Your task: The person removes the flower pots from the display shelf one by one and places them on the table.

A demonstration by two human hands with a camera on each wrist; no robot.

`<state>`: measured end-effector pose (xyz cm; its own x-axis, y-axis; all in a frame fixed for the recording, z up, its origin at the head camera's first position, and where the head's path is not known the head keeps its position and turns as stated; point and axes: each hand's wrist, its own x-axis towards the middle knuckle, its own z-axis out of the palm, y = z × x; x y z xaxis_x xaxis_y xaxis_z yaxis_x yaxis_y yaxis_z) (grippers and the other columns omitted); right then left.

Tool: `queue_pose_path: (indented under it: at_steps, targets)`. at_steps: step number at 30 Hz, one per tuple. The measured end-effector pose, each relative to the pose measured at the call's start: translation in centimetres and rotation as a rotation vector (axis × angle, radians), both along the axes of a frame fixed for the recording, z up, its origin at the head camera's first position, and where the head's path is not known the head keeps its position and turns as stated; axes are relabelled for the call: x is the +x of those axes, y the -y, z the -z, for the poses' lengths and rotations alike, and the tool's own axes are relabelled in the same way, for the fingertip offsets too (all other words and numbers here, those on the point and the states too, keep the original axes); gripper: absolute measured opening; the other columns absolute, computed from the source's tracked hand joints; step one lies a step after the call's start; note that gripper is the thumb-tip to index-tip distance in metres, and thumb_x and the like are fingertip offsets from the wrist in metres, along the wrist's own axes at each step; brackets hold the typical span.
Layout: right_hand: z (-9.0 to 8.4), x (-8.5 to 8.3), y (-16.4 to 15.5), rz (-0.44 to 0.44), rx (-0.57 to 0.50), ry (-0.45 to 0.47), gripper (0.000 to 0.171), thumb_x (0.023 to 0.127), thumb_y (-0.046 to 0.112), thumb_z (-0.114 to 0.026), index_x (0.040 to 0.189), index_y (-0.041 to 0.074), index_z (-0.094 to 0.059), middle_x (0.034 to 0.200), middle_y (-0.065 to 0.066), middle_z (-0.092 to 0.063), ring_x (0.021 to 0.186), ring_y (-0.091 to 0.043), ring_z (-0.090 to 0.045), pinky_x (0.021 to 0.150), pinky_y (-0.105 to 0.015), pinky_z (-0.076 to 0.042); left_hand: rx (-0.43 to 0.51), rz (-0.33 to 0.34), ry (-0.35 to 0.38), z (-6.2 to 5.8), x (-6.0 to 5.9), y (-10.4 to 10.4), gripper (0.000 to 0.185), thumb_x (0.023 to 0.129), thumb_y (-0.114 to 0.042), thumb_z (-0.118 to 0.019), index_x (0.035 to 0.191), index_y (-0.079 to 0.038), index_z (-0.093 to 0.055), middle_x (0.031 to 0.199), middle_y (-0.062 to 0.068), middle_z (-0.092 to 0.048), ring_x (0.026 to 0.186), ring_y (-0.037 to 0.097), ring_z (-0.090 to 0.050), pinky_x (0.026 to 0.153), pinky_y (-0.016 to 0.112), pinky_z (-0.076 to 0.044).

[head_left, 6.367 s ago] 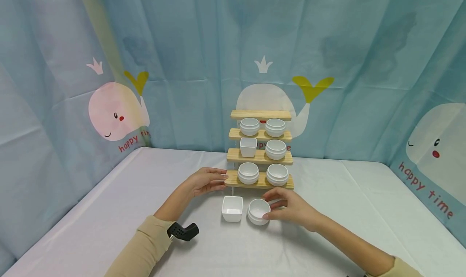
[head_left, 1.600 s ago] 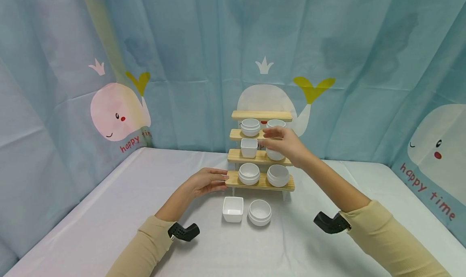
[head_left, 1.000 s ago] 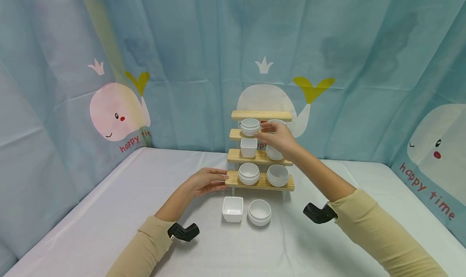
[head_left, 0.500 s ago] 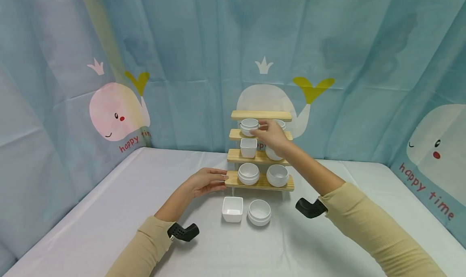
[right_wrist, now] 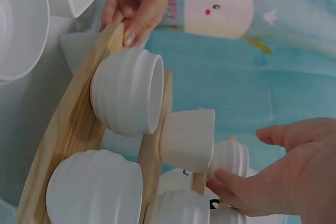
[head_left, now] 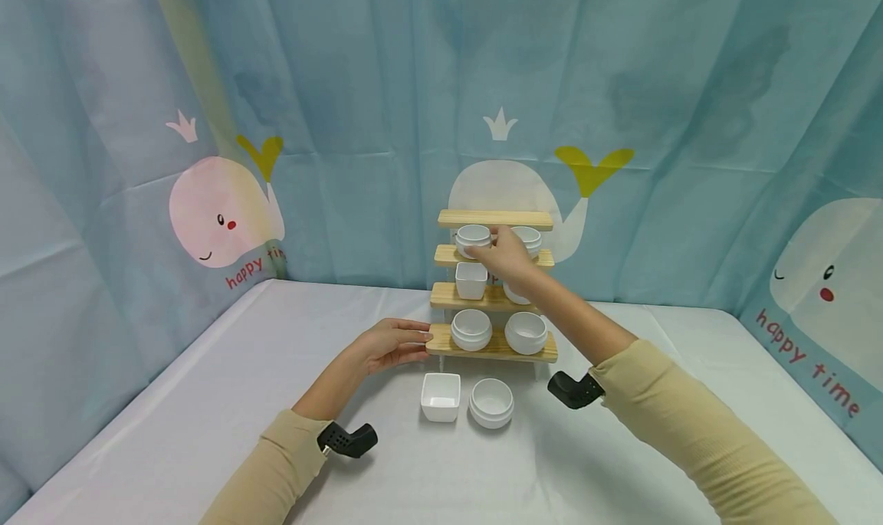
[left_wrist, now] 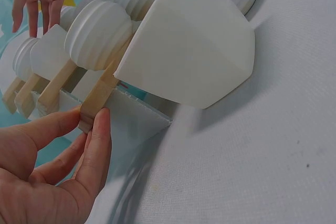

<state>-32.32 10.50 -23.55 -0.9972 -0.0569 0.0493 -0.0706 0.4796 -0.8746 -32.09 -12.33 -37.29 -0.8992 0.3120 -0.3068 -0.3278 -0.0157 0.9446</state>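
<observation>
In the head view my left hand (head_left: 395, 345) grips the left end of the lowest board of a tiered wooden display stand (head_left: 441, 339). The left wrist view shows its thumb and fingers (left_wrist: 97, 153) pinching that end. My right hand (head_left: 507, 257) reaches to the second board from the top, beside the left round white bowl (head_left: 473, 240). In the right wrist view its fingers (right_wrist: 223, 182) are right at that bowl's side (right_wrist: 231, 156), while another digit is spread away from it. The hand partly covers two round bowls on the right side.
On the lowest board sit two round bowls (head_left: 472, 329), and a square white bowl (head_left: 471, 280) stands one board higher. Another square bowl (head_left: 441, 397) and a round bowl (head_left: 491, 403) rest on the white tablecloth (head_left: 586, 464) before the stand. A blue curtain (head_left: 345, 126) hangs behind.
Earlier, my right hand let go of the round bowl on the tablecloth. It then rose to the upper boards and moved left to the round bowl there. The left hand kept its grip.
</observation>
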Motion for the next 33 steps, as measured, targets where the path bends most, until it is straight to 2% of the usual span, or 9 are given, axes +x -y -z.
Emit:
queue_pose_path:
  at_steps: [3, 8, 10, 14, 22, 29, 33]
  targets:
    - [0.0, 0.0, 0.3, 0.007, 0.015, -0.004, 0.07, 0.106, 0.022, -0.064, 0.16, -0.007, -0.029, 0.16, -0.025, -0.041, 0.145, -0.039, -0.046, 0.119, -0.048, -0.047, -0.001, 0.0, 0.002, 0.0, 0.0, 0.0, 0.047, 0.104, -0.001, -0.063, 0.148, 0.011, -0.05, 0.11, 0.013, -0.07, 0.085, 0.015, -0.074, 0.08, 0.024, -0.066]
    - [0.0, -0.1, 0.8, 0.012, 0.031, -0.012, 0.065, 0.106, 0.023, -0.064, 0.155, -0.008, -0.034, 0.154, -0.025, -0.046, 0.133, -0.036, -0.051, 0.109, -0.046, -0.052, -0.003, -0.001, 0.003, 0.0, 0.0, 0.0, 0.047, 0.104, -0.001, -0.063, 0.148, 0.011, -0.05, 0.109, 0.013, -0.07, 0.084, 0.015, -0.074, 0.08, 0.024, -0.066]
    - [0.0, -0.2, 1.0, 0.011, 0.022, -0.023, 0.063, 0.106, 0.022, -0.064, 0.153, -0.009, -0.035, 0.152, -0.026, -0.047, 0.132, -0.036, -0.052, 0.11, -0.046, -0.052, -0.004, -0.002, 0.003, 0.0, 0.0, 0.0, 0.047, 0.104, -0.001, -0.063, 0.148, 0.011, -0.05, 0.109, 0.013, -0.07, 0.084, 0.015, -0.074, 0.079, 0.024, -0.066]
    - [0.1, -0.6, 1.3, 0.018, 0.012, -0.028, 0.065, 0.105, 0.02, -0.063, 0.154, -0.01, -0.033, 0.154, -0.027, -0.044, 0.142, -0.04, -0.047, 0.119, -0.049, -0.047, -0.008, -0.002, 0.002, -0.1, 0.1, 0.0, 0.047, 0.105, -0.001, -0.063, 0.148, 0.011, -0.05, 0.108, 0.013, -0.07, 0.084, 0.014, -0.074, 0.079, 0.024, -0.066]
    - [0.2, -1.5, 2.1, 0.066, 0.036, -0.037, 0.061, 0.105, 0.02, -0.063, 0.15, -0.011, -0.035, 0.15, -0.029, -0.046, 0.141, -0.042, -0.048, 0.12, -0.05, -0.045, -0.013, -0.009, -0.003, -0.2, 0.2, 0.0, 0.047, 0.104, -0.001, -0.063, 0.148, 0.011, -0.05, 0.111, 0.014, -0.07, 0.085, 0.015, -0.073, 0.08, 0.024, -0.066]
    - [0.7, -2.1, 2.8, 0.134, 0.061, -0.116, 0.056, 0.103, 0.019, -0.066, 0.143, -0.013, -0.041, 0.14, -0.031, -0.054, 0.13, -0.04, -0.056, 0.113, -0.048, -0.051, -0.015, -0.009, -0.004, -0.2, 0.2, 0.0, 0.047, 0.104, 0.0, -0.063, 0.148, 0.011, -0.05, 0.112, 0.014, -0.068, 0.085, 0.014, -0.073, 0.08, 0.024, -0.066]
    - [1.0, -2.2, 3.0, 0.152, 0.034, -0.134, 0.061, 0.102, 0.017, -0.068, 0.146, -0.013, -0.039, 0.145, -0.031, -0.05, 0.135, -0.04, -0.052, 0.117, -0.046, -0.048, -0.012, -0.005, -0.006, -0.2, 0.3, -0.1, 0.046, 0.104, 0.0, -0.063, 0.147, 0.012, -0.051, 0.113, 0.014, -0.068, 0.086, 0.015, -0.073, 0.081, 0.024, -0.066]
